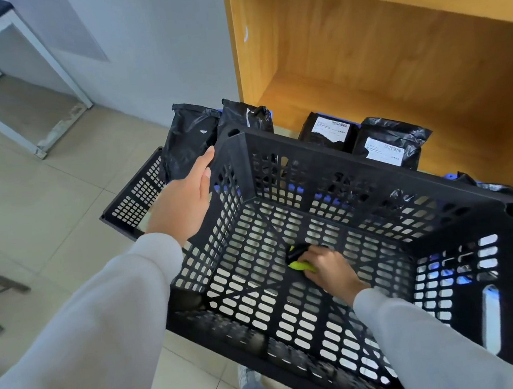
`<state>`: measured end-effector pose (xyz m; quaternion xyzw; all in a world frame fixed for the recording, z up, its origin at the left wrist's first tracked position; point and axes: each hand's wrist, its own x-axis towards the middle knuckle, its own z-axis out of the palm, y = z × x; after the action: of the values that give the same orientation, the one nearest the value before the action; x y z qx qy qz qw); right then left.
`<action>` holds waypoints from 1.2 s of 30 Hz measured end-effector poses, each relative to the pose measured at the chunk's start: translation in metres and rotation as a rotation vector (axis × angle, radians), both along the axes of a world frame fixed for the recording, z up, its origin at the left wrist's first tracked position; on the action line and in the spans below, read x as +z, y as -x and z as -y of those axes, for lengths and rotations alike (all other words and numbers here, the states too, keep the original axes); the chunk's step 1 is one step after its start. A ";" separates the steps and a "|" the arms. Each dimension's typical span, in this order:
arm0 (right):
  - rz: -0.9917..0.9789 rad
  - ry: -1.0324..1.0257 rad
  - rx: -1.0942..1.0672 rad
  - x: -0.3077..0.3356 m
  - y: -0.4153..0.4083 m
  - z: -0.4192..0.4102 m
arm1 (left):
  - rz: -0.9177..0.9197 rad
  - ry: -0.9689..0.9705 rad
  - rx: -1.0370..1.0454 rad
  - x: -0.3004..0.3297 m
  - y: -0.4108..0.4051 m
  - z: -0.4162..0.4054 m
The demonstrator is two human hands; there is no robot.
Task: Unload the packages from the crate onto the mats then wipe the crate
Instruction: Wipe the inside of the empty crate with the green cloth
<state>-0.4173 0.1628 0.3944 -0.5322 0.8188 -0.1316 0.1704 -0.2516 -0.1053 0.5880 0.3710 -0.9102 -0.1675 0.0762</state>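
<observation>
Black perforated crate (343, 242), slotted floor and walls, tilted over tiled floor in front of a wooden shelf unit (392, 51); no packages inside. Left hand (185, 199) lies flat against its left wall, fingers straight. Right hand (327, 269), inside, grips a yellow-green cloth (301, 265) on the floor grid (mostly hidden under fingers). Black packages (390, 144) stand behind the crate; blue mats barely visible beneath. Crate's near edge blurred.

A person's right hand (327, 269) presses a cloth (301, 261) onto the floor of the crate (375, 180), while the left hand (185, 199) rests on its left wall. Packages (391, 143) lie behind the crate, before a wooden shelf unit (392, 51). A second crate (134, 198) sits to the left.
</observation>
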 end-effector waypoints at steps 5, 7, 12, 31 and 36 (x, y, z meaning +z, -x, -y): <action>0.088 -0.052 0.212 -0.002 -0.039 -0.013 | -0.016 -0.038 0.004 0.000 -0.001 0.000; 0.117 -0.057 0.211 -0.002 -0.051 -0.017 | -0.024 -0.058 0.011 0.001 -0.002 0.000; 0.209 -0.148 0.319 0.004 -0.057 -0.022 | -0.032 -0.095 0.020 0.003 -0.001 -0.002; 0.516 -0.334 0.058 0.024 0.018 -0.012 | -0.031 -0.163 0.003 0.002 -0.001 -0.003; 0.332 -0.274 -0.134 0.019 0.055 -0.008 | -0.020 -0.135 -0.008 -0.002 -0.001 0.000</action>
<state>-0.4725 0.1703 0.4135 -0.4197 0.8231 -0.1162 0.3644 -0.2507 -0.1056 0.5859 0.3699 -0.8975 -0.2326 0.0591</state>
